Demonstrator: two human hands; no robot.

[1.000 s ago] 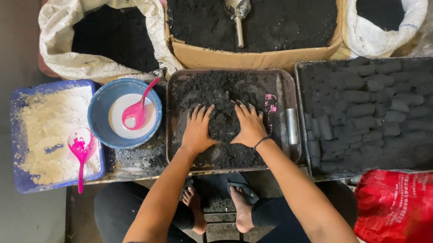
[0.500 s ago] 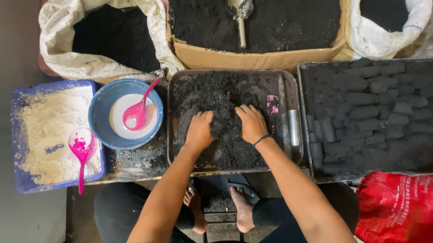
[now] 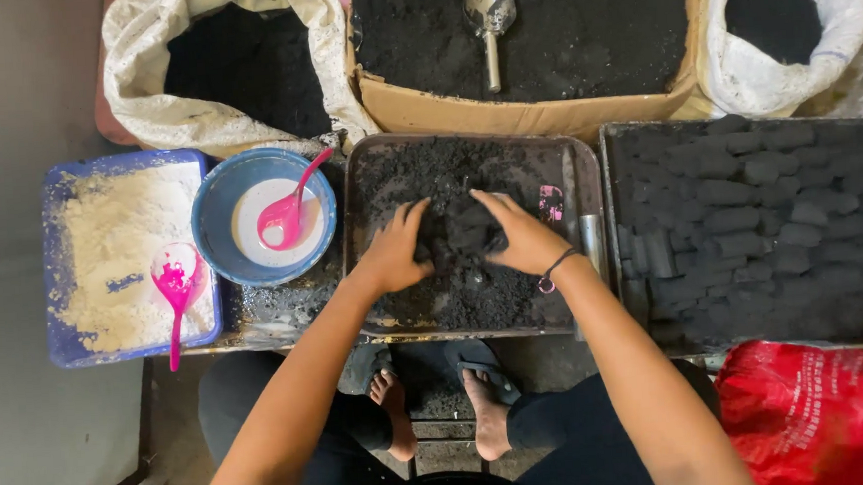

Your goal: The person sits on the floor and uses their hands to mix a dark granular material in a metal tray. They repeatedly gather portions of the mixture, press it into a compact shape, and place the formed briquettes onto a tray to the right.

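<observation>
Upper left: white sack (image 3: 147,85) of black powder; top centre: cardboard box (image 3: 524,117) of the same with metal scoop (image 3: 488,14); upper right: second white sack (image 3: 790,61). Left: blue tray (image 3: 54,266) of pale powder with pink spoon (image 3: 175,288), beside blue bowl (image 3: 214,201) of white liquid. Right: tray of black briquettes (image 3: 750,223); red bag (image 3: 822,418) lower right.

Both hands in the metal tray (image 3: 368,176): left hand (image 3: 395,255) and right hand (image 3: 521,239) cupped around a clump of black mix (image 3: 459,233), pressing it from either side. Left of tray: blue bowl (image 3: 211,201) with white liquid and pink spoon (image 3: 288,213). Blue tub (image 3: 58,340) of pale powder further left. Right: tray of black briquettes (image 3: 749,213). Metal scoop (image 3: 488,14) in cardboard box above.
</observation>
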